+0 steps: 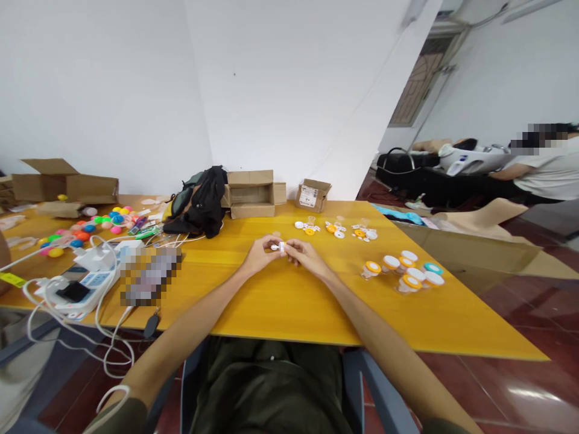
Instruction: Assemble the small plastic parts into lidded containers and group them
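My left hand (260, 253) and my right hand (304, 254) meet over the middle of the yellow table (289, 301). Both pinch a small white part (278, 246) between their fingertips, just above the tabletop. The part is too small to make out in detail. To the right stand several small clear jars (407, 274) with orange, white and teal lids. Farther back lie loose white and orange lids and small cups (337, 229).
A black bag (201, 202) and open cardboard boxes (251, 193) sit at the table's back. Coloured plastic balls (85, 229), white cables and chargers (85, 277) crowd the left side. A seated person (543, 172) is at far right, beyond a cardboard sheet.
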The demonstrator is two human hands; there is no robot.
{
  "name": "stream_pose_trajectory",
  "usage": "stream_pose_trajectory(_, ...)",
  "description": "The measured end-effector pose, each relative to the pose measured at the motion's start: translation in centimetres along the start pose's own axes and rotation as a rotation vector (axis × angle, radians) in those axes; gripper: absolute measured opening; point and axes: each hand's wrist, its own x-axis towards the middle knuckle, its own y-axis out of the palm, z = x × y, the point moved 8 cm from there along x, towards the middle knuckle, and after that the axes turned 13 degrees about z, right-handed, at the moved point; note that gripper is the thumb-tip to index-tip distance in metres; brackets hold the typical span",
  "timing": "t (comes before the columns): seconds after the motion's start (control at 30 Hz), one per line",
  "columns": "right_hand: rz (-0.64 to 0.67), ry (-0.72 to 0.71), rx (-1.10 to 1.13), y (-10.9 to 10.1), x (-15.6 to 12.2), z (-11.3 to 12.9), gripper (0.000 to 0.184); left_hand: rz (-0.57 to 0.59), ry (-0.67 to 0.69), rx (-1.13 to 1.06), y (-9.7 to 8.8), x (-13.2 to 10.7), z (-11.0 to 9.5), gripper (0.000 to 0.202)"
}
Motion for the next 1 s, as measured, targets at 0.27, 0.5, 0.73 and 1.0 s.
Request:
stream_pose_trajectory(0.27,0.024,0.042,-0.040,0.5,0.3,-0.2,0.068,-0.004,0.064,0.060,0.3,-0.1,-1.0,0.025)
stream_pose_trajectory(0.5,0.049,0.101,0.048,1.0,0.3,-0.8,0.071,0.047,0.042,-0.026,0.8,-0.1,-0.8,0.030)
stream_pose_trajectory(0.73,-0.068,0.077,-0.113,-0.1,0.8,-1.4,0.064,0.041,-0.073,-0.124,-0.2,-0.1,0.5,0.040)
stream_pose_trajectory(1.0,-0.350,-0.066,-0.588,-2.0,0.8,-0.9,0.024,-0.164,-0.126,-0.039,-5.6,-0.2,1.2,0.033)
